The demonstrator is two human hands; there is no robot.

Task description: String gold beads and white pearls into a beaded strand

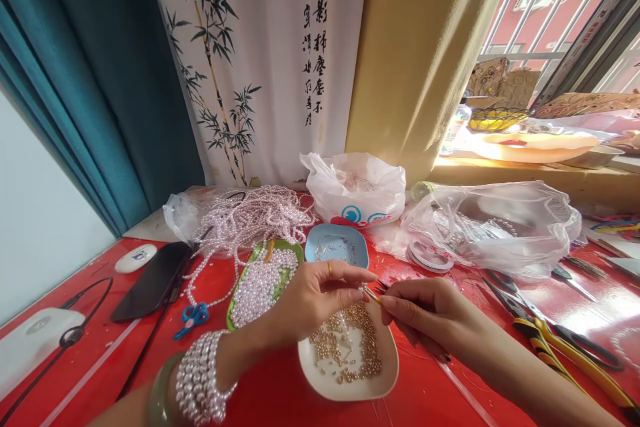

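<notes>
My left hand [320, 297] is closed in a pinch at its fingertips, and a short strand of pearl beads [344, 325] appears to hang below them. Facing it, my right hand [425, 310] grips a slim tool [371, 294] with a yellowish shaft; its tip meets the left fingertips. Dark pointed tips show beside it, and the tool's kind is unclear. Both hands are over a white dish [320, 383] of gold beads [370, 347]. Left of it, a green tray [231, 317] holds loose pearl beads [263, 287]. Pearl bracelets [203, 377] circle my left wrist.
A blue dish [337, 243] with small metal pins sits behind. Bead strands [255, 213] and plastic bags [355, 183] line the back. Yellow-handled pliers [565, 360] and scissors lie right; a phone [150, 280] and blue clip [191, 319] lie left.
</notes>
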